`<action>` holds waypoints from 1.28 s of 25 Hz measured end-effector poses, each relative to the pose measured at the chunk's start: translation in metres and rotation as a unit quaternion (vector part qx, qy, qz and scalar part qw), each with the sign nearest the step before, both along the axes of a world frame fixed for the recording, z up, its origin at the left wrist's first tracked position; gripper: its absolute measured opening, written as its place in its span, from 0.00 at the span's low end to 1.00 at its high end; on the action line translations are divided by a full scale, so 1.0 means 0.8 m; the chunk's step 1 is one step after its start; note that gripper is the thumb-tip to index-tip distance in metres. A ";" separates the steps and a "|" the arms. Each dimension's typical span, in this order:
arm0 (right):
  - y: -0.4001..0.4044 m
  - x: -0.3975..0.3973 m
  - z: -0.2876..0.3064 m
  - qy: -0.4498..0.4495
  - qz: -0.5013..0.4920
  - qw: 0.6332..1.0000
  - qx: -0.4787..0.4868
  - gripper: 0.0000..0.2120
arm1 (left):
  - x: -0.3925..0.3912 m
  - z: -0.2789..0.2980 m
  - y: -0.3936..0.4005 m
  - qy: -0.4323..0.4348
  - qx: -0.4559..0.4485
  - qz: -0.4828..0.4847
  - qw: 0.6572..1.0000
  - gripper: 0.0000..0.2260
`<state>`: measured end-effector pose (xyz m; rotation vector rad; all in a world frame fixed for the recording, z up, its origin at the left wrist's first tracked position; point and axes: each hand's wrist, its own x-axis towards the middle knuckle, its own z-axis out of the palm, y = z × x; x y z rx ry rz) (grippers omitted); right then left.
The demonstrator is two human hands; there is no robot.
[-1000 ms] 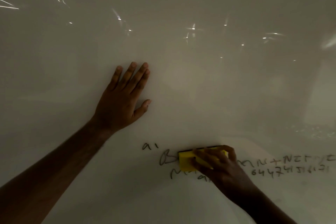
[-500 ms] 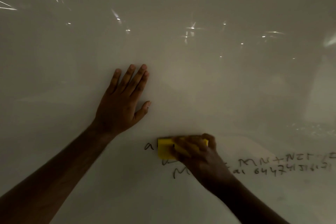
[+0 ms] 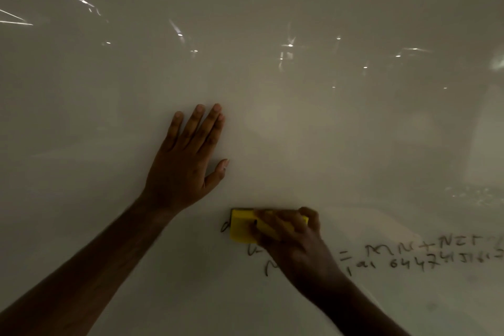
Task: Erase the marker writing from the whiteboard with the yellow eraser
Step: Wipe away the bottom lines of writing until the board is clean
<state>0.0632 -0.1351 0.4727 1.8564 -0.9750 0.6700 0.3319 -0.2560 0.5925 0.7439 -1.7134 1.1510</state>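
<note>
Right hand (image 3: 291, 237) gripped the yellow eraser (image 3: 242, 229) against the whiteboard (image 3: 327, 131) over the writing (image 3: 425, 254); left hand (image 3: 185, 163) lay flat, fingers spread.

The picture is dim and a bit blurry, with small bright light spots shining on the whiteboard (image 3: 272, 123)

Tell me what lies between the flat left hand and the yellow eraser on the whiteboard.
In the head view, only bare whiteboard separates the left hand from the yellow eraser; no writing there.
</note>
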 end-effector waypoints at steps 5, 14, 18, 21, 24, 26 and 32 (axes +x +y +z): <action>0.017 -0.056 -0.053 0.096 -0.010 0.995 0.011 0.18 | 0.001 0.000 0.001 -0.001 0.003 -0.003 1.000 0.35; -0.009 0.035 0.025 -0.010 0.011 1.000 -0.011 0.20 | 0.000 -0.001 0.001 0.001 0.004 0.003 1.000 0.35; -0.003 0.021 -0.045 0.057 0.024 0.998 0.022 0.16 | 0.001 -0.002 0.002 0.004 0.005 0.000 1.000 0.35; 0.015 -0.020 -0.049 0.075 0.002 0.997 0.017 0.17 | 0.000 -0.003 0.004 0.008 0.005 -0.001 1.000 0.35; 0.015 -0.027 -0.010 0.019 -0.021 1.000 -0.013 0.17 | -0.002 -0.005 0.004 0.012 0.007 0.003 1.000 0.35; 0.005 -0.010 0.005 -0.027 -0.027 0.999 -0.020 0.20 | -0.003 -0.005 0.003 0.010 0.007 0.003 1.000 0.35; 0.007 -0.042 -0.082 0.102 0.019 0.994 0.024 0.21 | -0.001 -0.007 0.003 0.015 0.008 0.003 1.000 0.34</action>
